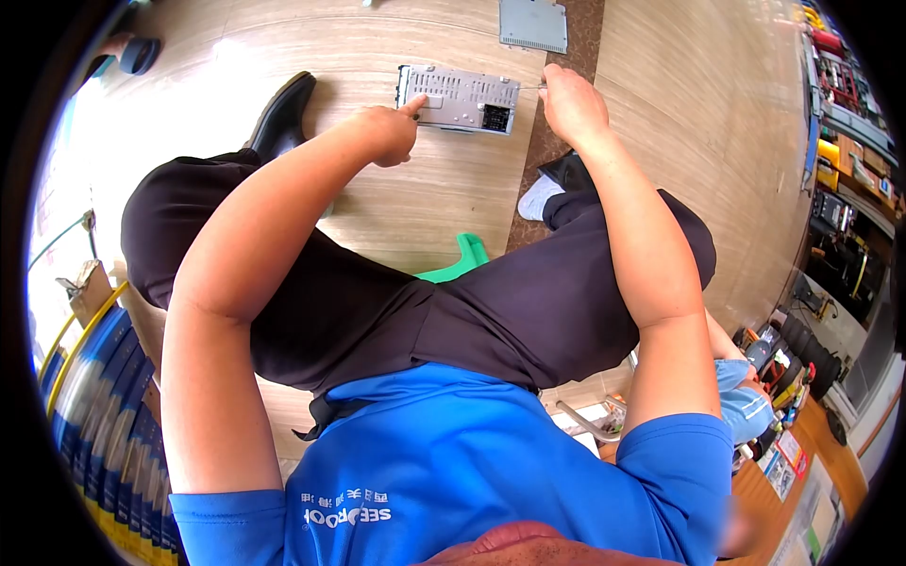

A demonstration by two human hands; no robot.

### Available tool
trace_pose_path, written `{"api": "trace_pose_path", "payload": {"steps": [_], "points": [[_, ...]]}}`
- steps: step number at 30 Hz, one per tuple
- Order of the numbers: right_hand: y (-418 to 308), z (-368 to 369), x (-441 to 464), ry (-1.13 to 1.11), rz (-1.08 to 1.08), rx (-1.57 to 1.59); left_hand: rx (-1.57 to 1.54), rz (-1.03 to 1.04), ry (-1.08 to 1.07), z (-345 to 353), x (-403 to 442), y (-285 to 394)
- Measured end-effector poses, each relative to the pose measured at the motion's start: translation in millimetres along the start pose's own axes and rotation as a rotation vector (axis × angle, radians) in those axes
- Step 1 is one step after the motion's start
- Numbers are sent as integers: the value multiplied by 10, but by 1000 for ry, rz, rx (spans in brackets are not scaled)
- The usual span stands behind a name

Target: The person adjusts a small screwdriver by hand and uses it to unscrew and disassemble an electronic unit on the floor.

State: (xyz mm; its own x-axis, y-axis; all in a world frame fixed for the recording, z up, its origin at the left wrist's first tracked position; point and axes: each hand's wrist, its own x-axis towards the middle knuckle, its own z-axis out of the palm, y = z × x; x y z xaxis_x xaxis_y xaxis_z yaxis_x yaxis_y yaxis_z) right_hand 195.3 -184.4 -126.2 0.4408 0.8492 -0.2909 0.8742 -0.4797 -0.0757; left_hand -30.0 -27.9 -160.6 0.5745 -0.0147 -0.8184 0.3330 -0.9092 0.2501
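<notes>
A silver metal car radio (458, 98) with rows of vent slots and a black connector socket lies on the floor in front of me. My left hand (389, 130) is at its left end, the index finger stretched out onto the top panel and the other fingers curled and partly hidden. Beyond the radio's right edge, my right hand (572, 99) is closed in a pinch around a thin-shafted tool (533, 87), like a screwdriver. Its shaft points left and reaches the radio's side. The tool's handle is hidden in my fingers.
A flat grey metal cover (533, 25) lies on the floor beyond the radio. Something green (464, 259), perhaps a stool, shows between my legs. Shelves of goods (854, 179) line the right side. Blue-and-white packages (104, 406) stand in a yellow rack at left. Another person (744, 401) is behind at right.
</notes>
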Motion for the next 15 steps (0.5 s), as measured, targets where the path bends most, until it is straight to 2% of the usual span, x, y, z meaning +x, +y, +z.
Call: {"api": "trace_pose_path", "payload": {"steps": [15], "points": [[-81,-56,-28,-41,57,-3,-4,3,-1,6,1,-9]]}}
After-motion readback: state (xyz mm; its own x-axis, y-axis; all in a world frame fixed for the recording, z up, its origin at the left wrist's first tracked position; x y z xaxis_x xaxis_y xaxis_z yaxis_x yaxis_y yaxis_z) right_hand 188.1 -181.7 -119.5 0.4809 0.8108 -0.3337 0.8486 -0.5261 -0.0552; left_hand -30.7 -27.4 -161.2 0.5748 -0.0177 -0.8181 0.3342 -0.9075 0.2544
